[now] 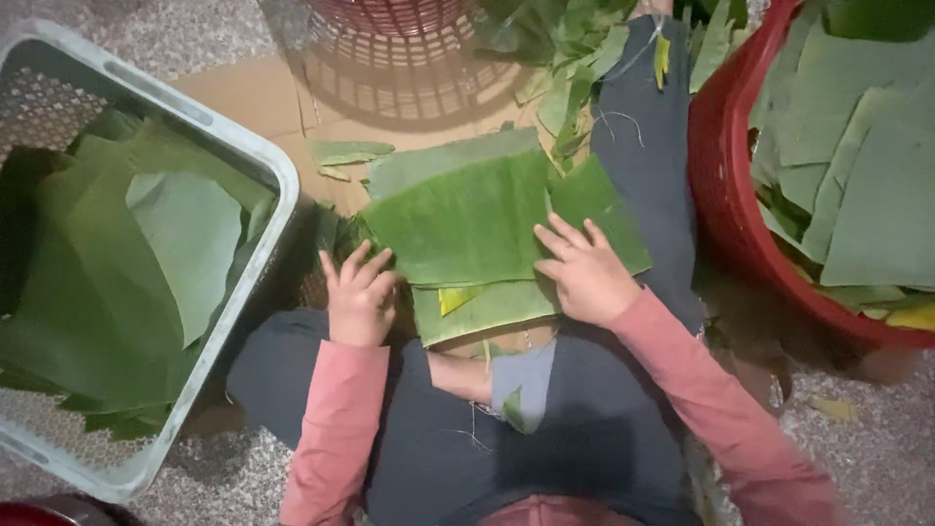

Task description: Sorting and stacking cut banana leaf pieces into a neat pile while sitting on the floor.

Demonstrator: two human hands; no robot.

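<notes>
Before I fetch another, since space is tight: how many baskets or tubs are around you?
3: a grey basket at left, a red tub at right, a red basket at the top edge. Others may lie outside the view.

There is a single view, taken from a camera on the person's head and aimed almost straight down at the lap and the floor in front of it. It sits close: the pink sleeves enter from the bottom edge and the left hand (358,297) and right hand (582,273) lie near the middle of the frame. The person's legs run upward through the picture, so the top edge is farthest from the body. The grey crate (255,156) is cut by the left edge and the red basket (721,185) by the right edge.
</notes>
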